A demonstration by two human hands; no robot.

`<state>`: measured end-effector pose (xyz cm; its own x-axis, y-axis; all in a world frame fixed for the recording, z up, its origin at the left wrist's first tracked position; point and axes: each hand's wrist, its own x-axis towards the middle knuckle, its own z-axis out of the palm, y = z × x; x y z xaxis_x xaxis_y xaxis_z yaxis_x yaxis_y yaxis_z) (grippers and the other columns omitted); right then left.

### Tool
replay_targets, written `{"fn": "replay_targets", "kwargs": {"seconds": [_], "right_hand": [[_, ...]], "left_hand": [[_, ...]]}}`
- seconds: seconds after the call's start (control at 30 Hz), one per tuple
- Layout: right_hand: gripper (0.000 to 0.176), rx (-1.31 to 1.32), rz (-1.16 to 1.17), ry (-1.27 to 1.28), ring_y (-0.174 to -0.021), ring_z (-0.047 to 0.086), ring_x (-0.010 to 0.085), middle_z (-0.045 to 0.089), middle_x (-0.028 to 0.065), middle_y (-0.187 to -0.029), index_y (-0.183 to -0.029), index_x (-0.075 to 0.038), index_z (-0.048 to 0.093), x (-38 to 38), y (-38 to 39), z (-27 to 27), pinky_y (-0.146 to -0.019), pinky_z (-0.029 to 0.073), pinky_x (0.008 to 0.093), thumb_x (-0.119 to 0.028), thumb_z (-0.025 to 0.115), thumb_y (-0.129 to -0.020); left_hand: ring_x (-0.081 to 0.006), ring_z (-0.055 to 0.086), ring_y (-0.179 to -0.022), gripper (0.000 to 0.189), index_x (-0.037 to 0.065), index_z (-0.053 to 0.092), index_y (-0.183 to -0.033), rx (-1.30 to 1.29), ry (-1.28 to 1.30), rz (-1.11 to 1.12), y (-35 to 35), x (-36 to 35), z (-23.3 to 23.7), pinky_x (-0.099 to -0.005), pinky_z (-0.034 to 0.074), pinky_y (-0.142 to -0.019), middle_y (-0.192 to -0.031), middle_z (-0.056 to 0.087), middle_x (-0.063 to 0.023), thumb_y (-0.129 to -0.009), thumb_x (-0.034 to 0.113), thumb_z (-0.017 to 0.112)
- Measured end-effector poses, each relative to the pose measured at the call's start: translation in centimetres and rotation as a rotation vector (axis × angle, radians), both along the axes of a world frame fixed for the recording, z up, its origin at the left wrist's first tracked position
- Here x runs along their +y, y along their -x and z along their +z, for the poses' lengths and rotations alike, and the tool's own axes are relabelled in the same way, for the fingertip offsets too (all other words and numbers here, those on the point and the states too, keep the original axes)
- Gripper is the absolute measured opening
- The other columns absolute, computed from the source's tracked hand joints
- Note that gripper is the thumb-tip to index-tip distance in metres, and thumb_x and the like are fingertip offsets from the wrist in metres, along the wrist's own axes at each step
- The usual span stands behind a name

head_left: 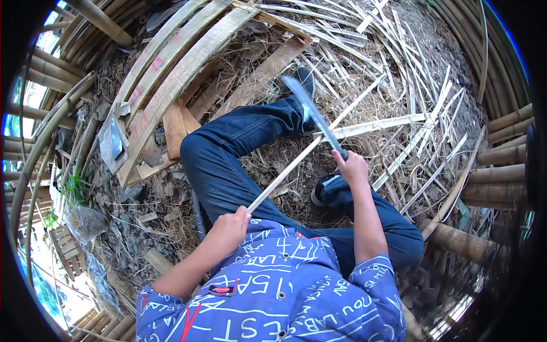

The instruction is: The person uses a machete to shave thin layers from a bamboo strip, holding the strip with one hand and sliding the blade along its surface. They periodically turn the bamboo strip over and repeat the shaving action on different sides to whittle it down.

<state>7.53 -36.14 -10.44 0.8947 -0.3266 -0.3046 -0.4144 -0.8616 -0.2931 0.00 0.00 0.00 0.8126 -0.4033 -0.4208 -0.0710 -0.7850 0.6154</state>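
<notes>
My left hand is closed around the near end of a long, thin pale strip, which slants up and away to the right between my legs. My right hand grips the dark handle of a long-bladed knife. The blade points up and left, slightly blurred, and crosses over the strip near its middle; whether they touch I cannot tell. Beneath that crossing, a wider pale strip lies toward the right.
A slatted wooden pallet lies at upper left, with a plastic scrap on it. Many split strips and shavings cover the ground at upper right. Bamboo poles stand along both sides. My bent legs frame the work.
</notes>
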Motion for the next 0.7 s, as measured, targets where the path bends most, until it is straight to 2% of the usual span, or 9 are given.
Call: {"fn": "replay_targets", "kwargs": {"seconds": [0.07,0.1,0.17,0.23,0.37,0.47,0.57,0.63,0.7], "right_hand": [[0.069,-0.031,-0.061,-0.012,-0.082,0.066,0.0432,0.067,0.0257,-0.081,-0.082,-0.001,0.069,-2.5,0.3,-0.1,-0.075,0.051,0.0522,-0.067,0.051,-0.086],[0.069,-0.048,-0.053,-0.091,-0.082,0.066,0.0432,0.067,0.0257,-0.081,-0.082,-0.001,0.069,2.0,-0.8,-1.3,-0.075,0.051,0.0522,-0.067,0.051,-0.086],[0.067,-0.096,0.005,-0.073,-0.081,0.066,0.0429,0.067,0.0258,-0.079,-0.082,-0.001,0.069,1.7,0.2,-0.2,-0.074,0.051,0.052,-0.066,0.053,-0.086],[0.064,-0.013,0.077,-0.137,-0.079,0.066,0.0433,0.066,0.026,-0.076,-0.079,-0.001,0.067,3.5,1.5,3.0,-0.073,0.051,0.0523,-0.064,0.056,-0.085],[0.061,0.001,0.189,-0.17,-0.075,0.066,0.0445,0.066,0.0253,-0.072,-0.075,-0.003,0.063,5.9,3.1,3.4,-0.071,0.051,0.0531,-0.063,0.058,-0.084],[0.062,-0.022,0.142,-0.079,-0.078,0.066,0.0446,0.066,0.0254,-0.075,-0.078,-0.002,0.066,4.7,2.2,2.4,-0.07,0.05,0.0532,-0.063,0.056,-0.085],[0.067,0.038,-0.029,-0.117,-0.084,0.065,0.044,0.067,0.0258,-0.081,-0.08,-0.001,0.067,1.2,0.4,0.4,-0.075,0.05,0.0529,-0.065,0.052,-0.087],[0.068,0.003,0.001,-0.133,-0.084,0.065,0.044,0.067,0.0254,-0.081,-0.08,0.0,0.067,0.5,-0.2,-0.2,-0.075,0.05,0.0532,-0.066,0.05,-0.087],[0.068,-0.023,0.057,0.055,-0.084,0.065,0.0439,0.067,0.0253,-0.08,-0.079,-0.001,0.067,0.5,-0.4,-0.2,-0.075,0.05,0.0528,-0.067,0.05,-0.087]], "left_hand": [[-0.0453,0.06,-0.062,0.017,0.001,0.047,-0.092,0.011,0.02,-0.013,0.6,-1.5,-0.1,-0.0536,0.048,-0.054,-0.063,0.058,-0.0245,-0.098,0.017,0.05],[-0.0453,0.06,-0.062,0.017,0.001,0.047,-0.092,-0.009,-0.059,-0.003,-0.6,1.7,1.7,-0.0536,0.048,-0.054,-0.063,0.058,-0.0245,-0.098,0.017,0.05],[-0.0429,0.062,-0.061,0.018,-0.001,0.048,-0.088,-0.018,-0.047,-0.021,-0.9,0.6,1.6,-0.0521,0.05,-0.054,-0.062,0.059,-0.0238,-0.097,0.015,0.05],[-0.0417,0.062,-0.06,0.018,0.0,0.048,-0.089,-0.005,-0.032,-0.005,-1.1,0.1,1.5,-0.0512,0.05,-0.054,-0.062,0.06,-0.0232,-0.097,0.016,0.05],[-0.043,0.061,-0.06,0.017,0.0,0.047,-0.09,-0.002,-0.05,0.002,-1.3,0.4,1.4,-0.0518,0.048,-0.053,-0.062,0.059,-0.0228,-0.097,0.016,0.05],[-0.0432,0.061,-0.06,0.017,0.0,0.047,-0.09,-0.013,-0.06,-0.011,-1.0,0.6,1.4,-0.0519,0.048,-0.053,-0.062,0.059,-0.0232,-0.097,0.016,0.05],[-0.0438,0.06,-0.061,0.018,0.0,0.048,-0.09,0.05,0.0,0.009,-0.9,0.5,1.4,-0.0523,0.047,-0.054,-0.062,0.058,-0.0237,-0.097,0.016,0.05],[-0.0442,0.06,-0.062,0.019,0.0,0.048,-0.09,0.06,0.026,0.025,-1.1,0.2,1.0,-0.0527,0.047,-0.055,-0.063,0.058,-0.0241,-0.097,0.017,0.05],[-0.0446,0.06,-0.064,0.019,0.0,0.048,-0.09,0.075,0.054,0.054,-1.2,0.0,0.8,-0.053,0.046,-0.056,-0.063,0.058,-0.0245,-0.098,0.017,0.05]]}}
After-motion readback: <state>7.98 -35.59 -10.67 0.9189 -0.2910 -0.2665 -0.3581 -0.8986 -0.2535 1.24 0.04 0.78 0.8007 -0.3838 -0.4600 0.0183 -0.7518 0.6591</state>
